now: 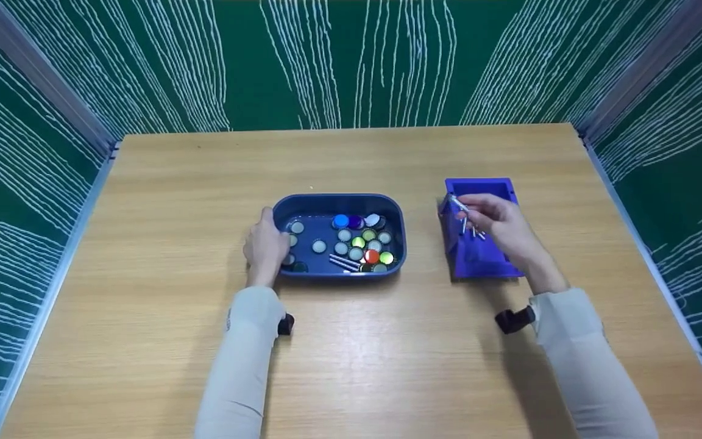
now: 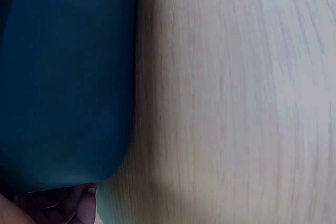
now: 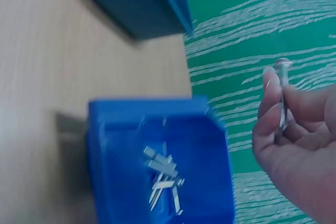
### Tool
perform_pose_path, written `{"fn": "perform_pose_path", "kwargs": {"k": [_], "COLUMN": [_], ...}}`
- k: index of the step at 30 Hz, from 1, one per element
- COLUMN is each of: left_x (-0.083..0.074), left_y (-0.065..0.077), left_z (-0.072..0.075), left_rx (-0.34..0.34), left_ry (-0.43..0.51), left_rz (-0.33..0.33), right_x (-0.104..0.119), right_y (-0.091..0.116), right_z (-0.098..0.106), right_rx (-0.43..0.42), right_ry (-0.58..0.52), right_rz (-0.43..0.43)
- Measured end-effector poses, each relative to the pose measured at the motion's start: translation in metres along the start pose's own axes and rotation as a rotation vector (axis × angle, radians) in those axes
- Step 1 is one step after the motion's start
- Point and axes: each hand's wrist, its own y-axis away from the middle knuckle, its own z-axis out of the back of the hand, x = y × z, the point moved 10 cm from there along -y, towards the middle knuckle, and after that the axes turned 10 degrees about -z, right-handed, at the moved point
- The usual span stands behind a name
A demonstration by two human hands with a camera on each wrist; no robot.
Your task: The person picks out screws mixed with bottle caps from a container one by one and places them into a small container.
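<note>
My left hand (image 1: 267, 247) grips the left end of a dark blue tub (image 1: 339, 275); its curled fingers (image 2: 79, 205) lie against the tub's end wall in the left wrist view. Inside the tub are several bottle caps (image 1: 319, 246), mostly grey, others blue, white, yellow-green and red, and several thin silver rods (image 1: 345, 263) near its front wall. Over a purple-blue bin (image 1: 485, 266), my right hand (image 1: 504, 227) pinches a silver bolt (image 3: 284, 95) between thumb and fingers, its wider end up in the right wrist view. Several silver metal pieces (image 3: 163, 169) lie loosely in the bin.
The tub and bin stand apart on a light wooden table (image 1: 351, 353), bin to the right. Green walls with white streaks (image 1: 351, 67) border the table at the back and both sides. A black wrist camera (image 1: 514, 321) sticks out from the right sleeve.
</note>
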Motion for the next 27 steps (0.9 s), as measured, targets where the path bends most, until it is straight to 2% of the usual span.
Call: {"fn": "perform_pose_path", "kwargs": {"k": [8, 13, 15, 18, 27], "left_x": [0.0, 0.0, 0.0, 0.0, 0.001], "left_y": [0.001, 0.0, 0.0, 0.001, 0.001], "left_z": [0.0, 0.0, -0.001, -0.001, 0.0], "left_rx": [-0.007, -0.005, -0.005, -0.005, -0.004], "left_ry": [0.002, 0.004, 0.007, 0.01, 0.02], "left_rz": [-0.003, 0.005, 0.006, 0.008, 0.008], "right_x": [-0.042, -0.06, -0.065, -0.069, -0.066], "right_y": [-0.004, -0.004, -0.004, -0.004, -0.005], "right_z": [0.015, 0.013, 0.012, 0.013, 0.014], "right_rx": [-0.067, -0.094, -0.11, -0.142, -0.214], "right_ry": [0.039, 0.253, 0.347, 0.432, 0.549], "right_rz": [-0.075, -0.101, -0.097, -0.092, -0.029]}}
